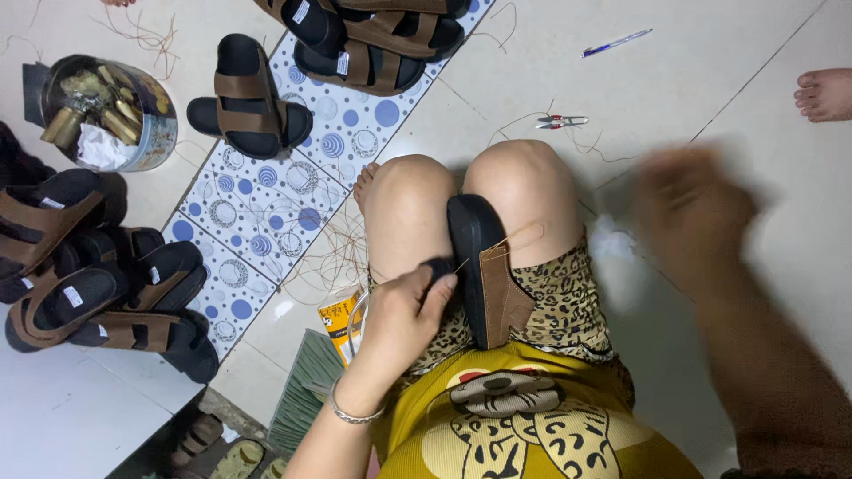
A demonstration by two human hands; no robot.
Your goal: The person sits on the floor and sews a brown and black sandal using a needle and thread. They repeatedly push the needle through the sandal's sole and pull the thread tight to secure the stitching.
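The left hand (404, 306) pinches the black sandal (484, 266) between the knees. The right hand (692, 213) is raised beside it, blurred; its grip I cannot tell

One head-worn camera looks steeply down, close over the lap (knees at centre), taking in the tiled floor (728, 80) beyond.
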